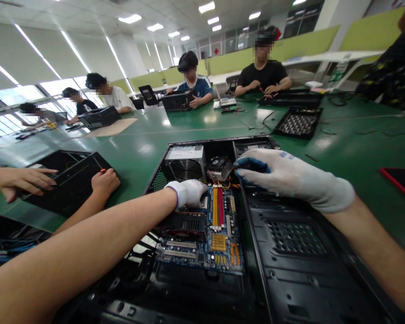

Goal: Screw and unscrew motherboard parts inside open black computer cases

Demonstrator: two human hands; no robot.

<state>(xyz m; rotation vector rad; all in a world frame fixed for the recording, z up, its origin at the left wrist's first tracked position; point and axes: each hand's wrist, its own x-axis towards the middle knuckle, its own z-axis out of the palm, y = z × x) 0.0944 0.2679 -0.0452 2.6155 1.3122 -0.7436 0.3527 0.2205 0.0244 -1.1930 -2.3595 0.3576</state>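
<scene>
My left hand, in a white glove, is over the processor socket area of a blue motherboard. Its fingertips point down and are hidden behind the hand. The board lies inside an open black computer case. Above the case's metal divider hovers my right hand, in a white glove with blue-coated fingers. Its fingers are curved and the thumb is apart, with nothing visible between them. Just left of its fingertips sits a CPU cooler with a fan. A silver power supply occupies the case's far left corner.
On the green table, a neighbour's hands work at another black case on my left. Several people sit across with cases. A black perforated panel lies ahead; a red-edged black mat is at right.
</scene>
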